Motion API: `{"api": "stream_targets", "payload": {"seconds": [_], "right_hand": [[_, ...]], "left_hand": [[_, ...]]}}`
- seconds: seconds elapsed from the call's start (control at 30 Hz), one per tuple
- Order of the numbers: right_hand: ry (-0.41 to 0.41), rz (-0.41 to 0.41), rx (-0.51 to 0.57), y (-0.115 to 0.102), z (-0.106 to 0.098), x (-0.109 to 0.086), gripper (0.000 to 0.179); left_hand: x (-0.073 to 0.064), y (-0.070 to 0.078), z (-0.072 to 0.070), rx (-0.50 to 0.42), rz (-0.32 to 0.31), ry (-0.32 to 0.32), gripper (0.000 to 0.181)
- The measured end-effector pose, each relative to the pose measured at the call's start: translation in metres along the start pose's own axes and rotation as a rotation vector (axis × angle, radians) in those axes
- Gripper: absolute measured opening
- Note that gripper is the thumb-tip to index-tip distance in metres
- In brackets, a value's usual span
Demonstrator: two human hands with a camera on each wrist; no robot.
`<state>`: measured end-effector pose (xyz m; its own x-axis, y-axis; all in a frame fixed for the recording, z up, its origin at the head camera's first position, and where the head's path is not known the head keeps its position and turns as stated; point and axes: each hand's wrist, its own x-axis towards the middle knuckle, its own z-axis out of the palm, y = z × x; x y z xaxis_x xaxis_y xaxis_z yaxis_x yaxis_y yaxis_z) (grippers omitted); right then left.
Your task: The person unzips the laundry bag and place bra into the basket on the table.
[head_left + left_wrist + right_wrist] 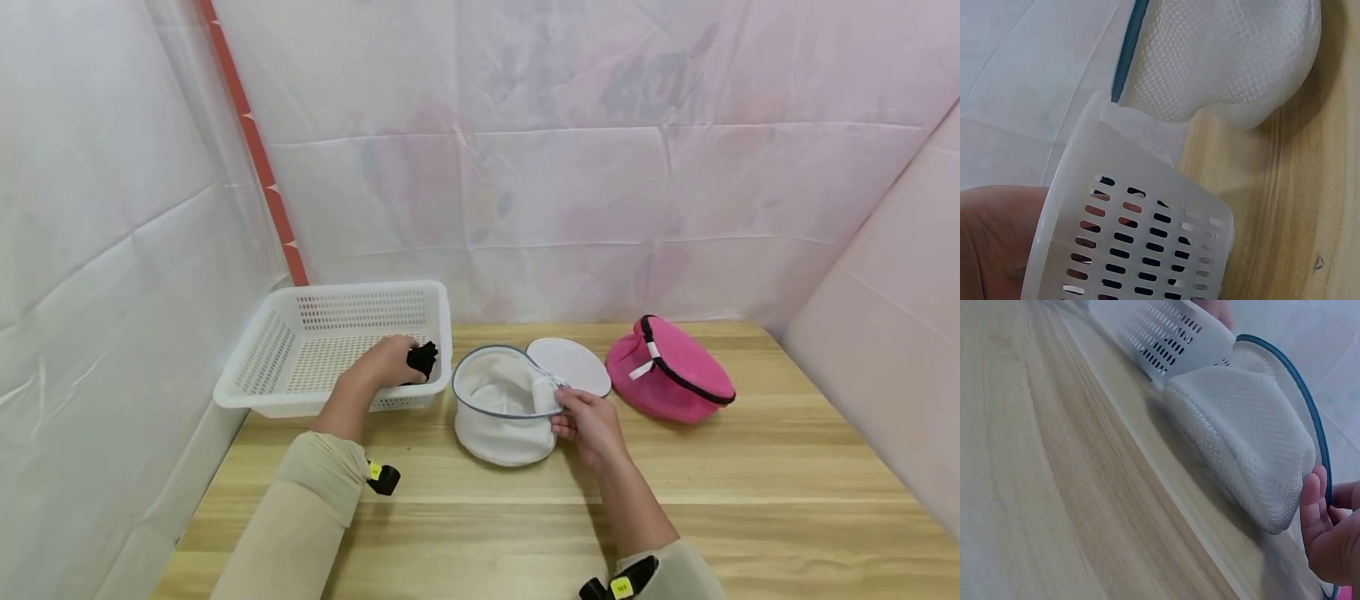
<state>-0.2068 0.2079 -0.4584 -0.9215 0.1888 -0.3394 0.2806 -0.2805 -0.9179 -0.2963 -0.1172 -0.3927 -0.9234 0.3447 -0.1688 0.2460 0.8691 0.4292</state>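
My left hand [386, 362] reaches into the white plastic basket [262, 392] and grips a bunched black cloth item [423, 358] near the basket's right end. In the left wrist view the basket wall [1141, 206] hides most of that hand, with dark fabric showing through its slots. My right hand [591, 423] pinches the blue-trimmed rim of a white mesh laundry bag [504, 437] on its right side. The bag stands upright with its mouth uncovered, and its round lid [570, 367] is folded back behind it. A white tag or fold hangs inside the rim by my right fingers.
A pink mesh laundry bag [678, 375] with a black zipper band lies tilted on the wooden table [480, 533], right of the white bag. White sheeting [525, 167] walls the table at the back and both sides. The basket stands close beside the white bag.
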Motion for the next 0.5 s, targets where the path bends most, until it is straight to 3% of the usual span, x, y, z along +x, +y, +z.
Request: {"api": "stream_targets", "payload": {"seconds": [0.33,0.5], "right_hand": [[0.048,-0.038,0.093,0.001,0.014,0.021,0.032],[0.065,-0.089,0.161,-0.001,0.022,0.034,0.026]], "left_hand": [[-0.003,-0.011,0.000,-0.019,-0.114,-0.008,0.061],[-0.007,-0.010,0.000,-0.031,-0.133,0.002,0.061]]}}
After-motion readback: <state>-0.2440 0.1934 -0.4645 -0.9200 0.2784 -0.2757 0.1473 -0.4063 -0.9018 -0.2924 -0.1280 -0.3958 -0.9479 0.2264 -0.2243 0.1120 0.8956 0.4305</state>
